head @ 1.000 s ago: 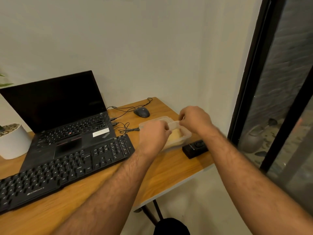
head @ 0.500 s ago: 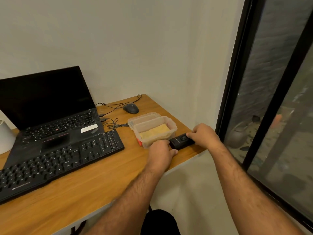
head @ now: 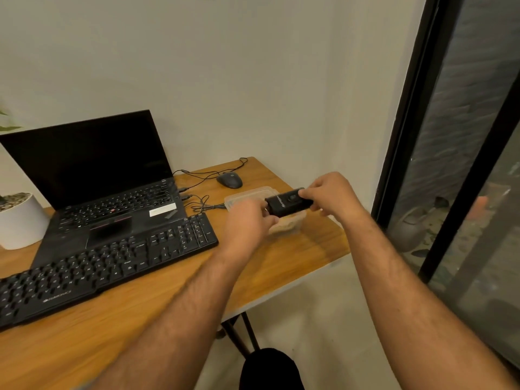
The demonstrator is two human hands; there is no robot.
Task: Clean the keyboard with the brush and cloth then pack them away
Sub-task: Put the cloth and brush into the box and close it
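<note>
Both my hands hold a black rectangular brush case (head: 288, 205) above the clear plastic container (head: 247, 196). My left hand (head: 247, 223) grips its left end and my right hand (head: 330, 197) pinches its right end. Yellow cloth (head: 284, 225) lies inside the container, partly hidden by the hands. The black keyboard (head: 107, 266) lies on the wooden desk (head: 295, 266) to the left, in front of the laptop (head: 107, 198).
A black mouse (head: 229, 180) and its cables sit behind the container. A white plant pot (head: 19, 220) stands at the far left. The desk's right edge is close to a dark glass door (head: 464, 164). A black stool seat (head: 270, 367) shows below.
Both hands moved from the container to the black case at the desk edge, took hold of it and lifted it over the container.
</note>
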